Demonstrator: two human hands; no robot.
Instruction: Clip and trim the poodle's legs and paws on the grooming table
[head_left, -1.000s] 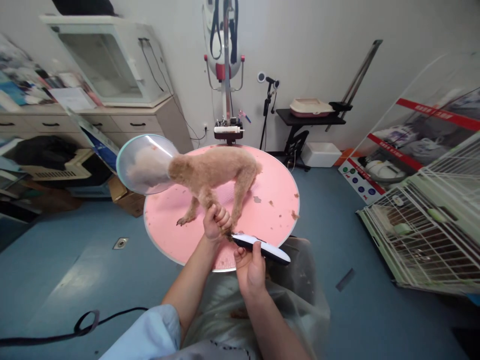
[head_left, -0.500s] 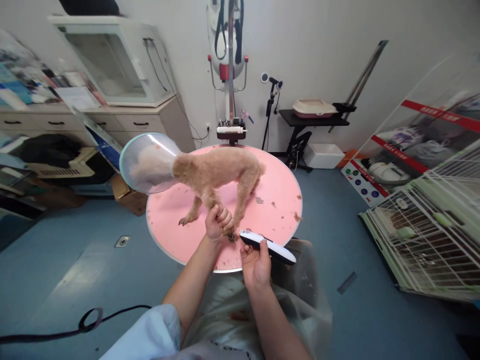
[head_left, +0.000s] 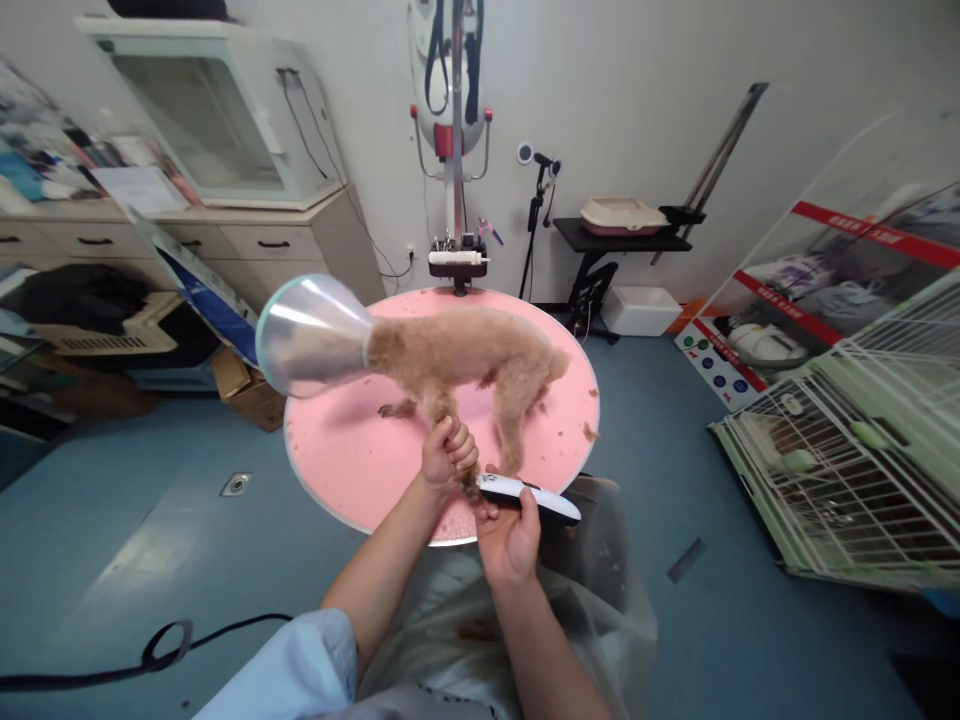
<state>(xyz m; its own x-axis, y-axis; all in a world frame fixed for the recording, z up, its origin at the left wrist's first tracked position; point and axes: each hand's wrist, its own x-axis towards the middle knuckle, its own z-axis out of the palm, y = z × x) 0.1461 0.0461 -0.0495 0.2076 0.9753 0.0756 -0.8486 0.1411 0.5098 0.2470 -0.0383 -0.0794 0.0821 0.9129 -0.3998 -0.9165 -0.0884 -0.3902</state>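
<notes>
A tan, short-coated dog (head_left: 469,345) stands side-on upon a round pink grooming table (head_left: 337,450). Its head is inside a clear plastic cone (head_left: 315,335) at the left, blurred and mostly hidden. My left hand (head_left: 448,452) is closed around one of the dog's front legs, with the paw sticking out below. In my right hand (head_left: 510,530) lies a white and black hair clipper (head_left: 531,500), gripped between thumb and fingers. The clipper's head is right beside the held paw; whether it touches the fur I cannot tell.
Tufts of cut hair (head_left: 590,432) lie on the tabletop. Behind the table rises a metal post with a tool holder (head_left: 459,265). A wire cage (head_left: 810,480) stands at the right, a cardboard box (head_left: 251,390) at the left. A dark strap (head_left: 142,665) crosses the floor.
The dog's body and cone have shifted to the right, and its hind leg is further right. My left hand moved slightly right with the leg; the clipper came closer to the paw.
</notes>
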